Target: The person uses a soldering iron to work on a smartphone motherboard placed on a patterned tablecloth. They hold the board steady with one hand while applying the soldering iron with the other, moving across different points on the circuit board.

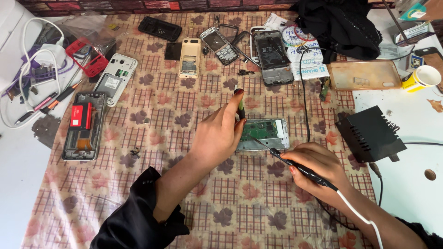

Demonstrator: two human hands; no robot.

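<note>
Head view: the right hand (318, 166), at about five o'clock, has its fingers closed around a black soldering pen (302, 169) whose tip touches the opened phone (264, 133) at centre. The left hand (219, 133), just beside the phone at its nine o'clock, pinches a slim green-handled tool (240, 108) upright over the green board. Farther off, at twelve o'clock, lie a cream phone shell (189, 57) and a dismantled grey handset (272, 57) on the checked cloth (240, 203).
</note>
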